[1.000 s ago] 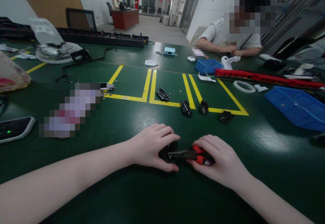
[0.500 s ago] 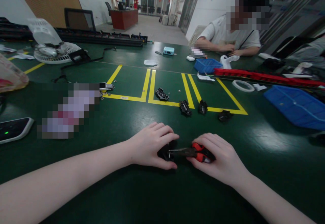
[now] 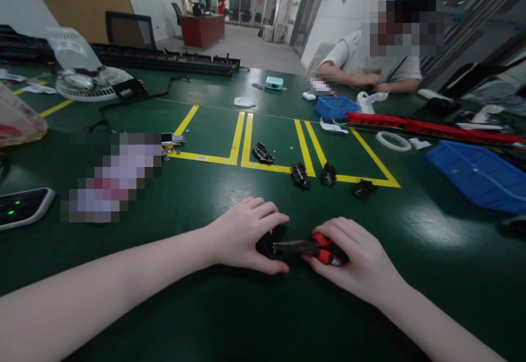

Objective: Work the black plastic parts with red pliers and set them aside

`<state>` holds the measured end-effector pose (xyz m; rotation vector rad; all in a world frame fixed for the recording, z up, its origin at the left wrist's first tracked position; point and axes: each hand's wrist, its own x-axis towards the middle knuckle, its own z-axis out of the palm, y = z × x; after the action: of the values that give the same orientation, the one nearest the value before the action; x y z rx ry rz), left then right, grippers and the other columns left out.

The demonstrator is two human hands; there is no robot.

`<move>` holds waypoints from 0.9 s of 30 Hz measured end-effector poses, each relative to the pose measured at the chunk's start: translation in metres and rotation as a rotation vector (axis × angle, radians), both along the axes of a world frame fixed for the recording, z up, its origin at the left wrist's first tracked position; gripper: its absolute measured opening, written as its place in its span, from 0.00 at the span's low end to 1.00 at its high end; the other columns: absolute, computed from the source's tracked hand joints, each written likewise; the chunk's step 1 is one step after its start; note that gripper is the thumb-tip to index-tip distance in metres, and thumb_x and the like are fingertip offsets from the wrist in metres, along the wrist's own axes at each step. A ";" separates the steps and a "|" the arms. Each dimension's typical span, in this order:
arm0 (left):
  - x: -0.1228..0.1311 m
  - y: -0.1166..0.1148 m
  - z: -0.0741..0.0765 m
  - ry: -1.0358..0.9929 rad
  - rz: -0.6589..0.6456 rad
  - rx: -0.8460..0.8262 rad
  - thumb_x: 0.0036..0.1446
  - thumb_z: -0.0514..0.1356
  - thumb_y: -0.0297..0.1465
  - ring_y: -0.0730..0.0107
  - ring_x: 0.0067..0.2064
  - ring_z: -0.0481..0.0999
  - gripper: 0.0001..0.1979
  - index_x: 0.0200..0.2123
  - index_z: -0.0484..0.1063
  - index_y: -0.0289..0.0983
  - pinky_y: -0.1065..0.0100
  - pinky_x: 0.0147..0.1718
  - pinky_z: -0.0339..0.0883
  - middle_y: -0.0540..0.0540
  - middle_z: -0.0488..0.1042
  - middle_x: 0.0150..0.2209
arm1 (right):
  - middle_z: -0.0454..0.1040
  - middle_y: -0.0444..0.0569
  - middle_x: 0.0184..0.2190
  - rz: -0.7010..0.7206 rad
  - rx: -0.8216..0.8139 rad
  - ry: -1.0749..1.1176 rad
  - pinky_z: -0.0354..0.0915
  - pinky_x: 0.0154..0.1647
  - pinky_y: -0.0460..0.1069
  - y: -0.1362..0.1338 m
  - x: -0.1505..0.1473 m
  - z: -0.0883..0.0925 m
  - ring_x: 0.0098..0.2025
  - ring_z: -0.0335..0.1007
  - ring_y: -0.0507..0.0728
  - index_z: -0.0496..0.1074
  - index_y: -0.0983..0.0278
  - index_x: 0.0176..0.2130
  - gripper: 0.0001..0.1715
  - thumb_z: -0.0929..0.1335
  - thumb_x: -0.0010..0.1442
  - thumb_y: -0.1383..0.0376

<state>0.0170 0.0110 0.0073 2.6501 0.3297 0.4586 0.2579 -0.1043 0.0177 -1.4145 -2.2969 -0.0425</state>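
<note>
My left hand [image 3: 250, 236] is closed around a small black part [image 3: 268, 245], which its fingers partly cover. In my right hand [image 3: 353, 252] is a pair of red-handled pliers [image 3: 326, 248], its dark jaws pointing left. The tips of the jaws reach the black part between the thumb and fingers of my left hand; whether they grip it I cannot tell. Beyond my hands lie several similar black parts, among them one with shiny metal [image 3: 263, 153], a second [image 3: 301, 176], a third [image 3: 328, 174] and one farther right [image 3: 364, 188].
Yellow tape [image 3: 205, 158] marks boxes on the green table [image 3: 197, 312]. At right are a blue bin [image 3: 476, 176], a tape roll [image 3: 393, 141] and a long red strip [image 3: 431, 125]. A white fan [image 3: 88, 85] lies at left. Across the table sits a person [image 3: 370, 61].
My hands and the pliers have hardly moved and keep the same hold. The view has shifted very slightly.
</note>
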 end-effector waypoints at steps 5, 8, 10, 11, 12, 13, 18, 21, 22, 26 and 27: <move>0.000 -0.001 0.000 -0.010 0.005 -0.005 0.53 0.63 0.54 0.58 0.47 0.74 0.39 0.58 0.66 0.33 0.60 0.47 0.67 0.40 0.75 0.49 | 0.75 0.51 0.33 0.007 0.057 -0.036 0.67 0.32 0.51 0.001 -0.002 0.004 0.33 0.71 0.56 0.69 0.64 0.41 0.13 0.72 0.58 0.62; 0.000 0.000 0.000 -0.005 0.004 0.004 0.53 0.63 0.55 0.58 0.47 0.74 0.39 0.58 0.66 0.32 0.60 0.46 0.67 0.41 0.75 0.49 | 0.75 0.51 0.33 0.012 0.078 -0.046 0.67 0.31 0.51 0.002 -0.002 0.004 0.33 0.71 0.56 0.69 0.64 0.41 0.13 0.72 0.58 0.62; 0.000 0.000 0.000 -0.003 0.005 -0.004 0.53 0.63 0.55 0.57 0.47 0.74 0.39 0.58 0.66 0.33 0.60 0.46 0.67 0.40 0.75 0.48 | 0.75 0.51 0.34 0.015 0.089 -0.042 0.68 0.32 0.51 0.001 -0.002 0.004 0.34 0.71 0.56 0.68 0.64 0.42 0.14 0.72 0.58 0.62; 0.000 0.000 0.000 -0.005 0.007 -0.015 0.54 0.62 0.55 0.58 0.46 0.74 0.38 0.58 0.66 0.34 0.60 0.46 0.67 0.41 0.75 0.48 | 0.75 0.51 0.34 0.014 0.096 -0.030 0.68 0.32 0.51 0.001 -0.001 0.003 0.34 0.71 0.56 0.68 0.64 0.42 0.14 0.72 0.58 0.62; 0.000 0.000 0.000 -0.006 0.007 -0.027 0.54 0.62 0.55 0.58 0.46 0.74 0.37 0.58 0.66 0.34 0.60 0.46 0.67 0.41 0.75 0.48 | 0.75 0.50 0.34 0.013 0.104 -0.012 0.68 0.32 0.52 0.000 -0.001 0.003 0.34 0.71 0.56 0.68 0.63 0.42 0.14 0.72 0.58 0.62; 0.000 0.000 0.000 -0.006 0.007 -0.035 0.54 0.62 0.55 0.58 0.47 0.74 0.37 0.57 0.66 0.34 0.60 0.46 0.66 0.41 0.75 0.48 | 0.75 0.50 0.34 0.008 0.109 0.009 0.68 0.32 0.52 0.000 -0.001 0.002 0.34 0.71 0.56 0.68 0.63 0.43 0.14 0.71 0.58 0.62; -0.001 0.000 0.000 0.010 0.002 0.005 0.55 0.62 0.55 0.58 0.48 0.73 0.37 0.58 0.66 0.33 0.60 0.46 0.65 0.40 0.74 0.49 | 0.75 0.50 0.35 -0.030 0.112 0.048 0.67 0.34 0.53 0.000 0.002 -0.001 0.36 0.72 0.57 0.69 0.61 0.43 0.15 0.72 0.57 0.61; -0.001 0.000 -0.001 0.019 0.001 0.024 0.55 0.61 0.55 0.57 0.48 0.73 0.37 0.57 0.66 0.34 0.60 0.46 0.65 0.40 0.74 0.49 | 0.76 0.50 0.36 -0.041 0.080 0.027 0.67 0.35 0.53 0.001 0.003 0.000 0.37 0.72 0.57 0.69 0.62 0.43 0.16 0.73 0.56 0.61; 0.000 0.000 -0.001 0.020 -0.001 0.028 0.55 0.60 0.56 0.56 0.48 0.73 0.37 0.57 0.67 0.34 0.60 0.46 0.65 0.40 0.74 0.50 | 0.76 0.50 0.36 -0.044 0.068 0.021 0.67 0.35 0.53 0.002 0.003 0.000 0.37 0.73 0.58 0.69 0.62 0.43 0.16 0.73 0.56 0.61; 0.000 0.000 -0.002 0.016 -0.005 0.035 0.56 0.60 0.55 0.57 0.48 0.73 0.36 0.57 0.67 0.33 0.60 0.46 0.64 0.39 0.74 0.50 | 0.76 0.50 0.36 -0.027 0.046 0.013 0.68 0.36 0.53 0.002 0.003 0.000 0.37 0.73 0.58 0.70 0.62 0.43 0.16 0.73 0.56 0.60; 0.000 0.000 -0.002 0.015 -0.005 0.037 0.56 0.60 0.55 0.56 0.48 0.73 0.36 0.57 0.67 0.33 0.60 0.46 0.64 0.39 0.74 0.50 | 0.76 0.50 0.36 -0.020 0.041 0.011 0.68 0.36 0.53 0.002 0.002 0.000 0.37 0.73 0.58 0.70 0.62 0.43 0.16 0.73 0.56 0.60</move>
<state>0.0169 0.0106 0.0055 2.6914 0.3223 0.4473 0.2602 -0.1021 0.0177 -1.4138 -2.2603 -0.0879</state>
